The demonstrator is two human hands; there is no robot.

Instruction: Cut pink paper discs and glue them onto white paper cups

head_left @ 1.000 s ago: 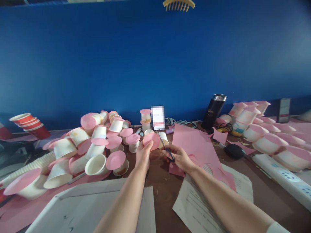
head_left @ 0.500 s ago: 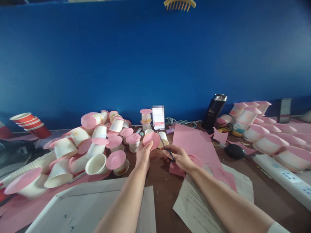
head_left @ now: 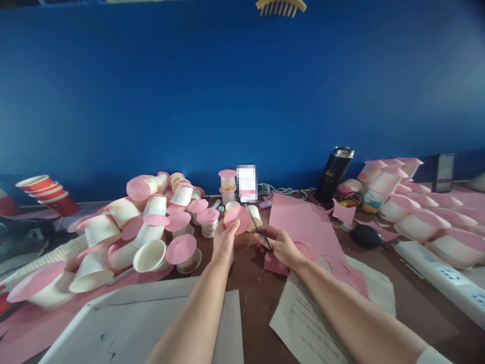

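The left hand [head_left: 224,241] pinches 1 pink paper circle [head_left: 237,219] and holds it up over the brown table [head_left: 257,298]. The right hand [head_left: 279,243] grips the scissors [head_left: 258,228], just to the right of the circle. Their blades point up and left, touching the circle's right edge.

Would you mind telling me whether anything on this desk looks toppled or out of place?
Yes: left of the left hand, the white paper cups lie tumbled on their sides in a loose heap, some capped with pink paper discs, rather than stacked.
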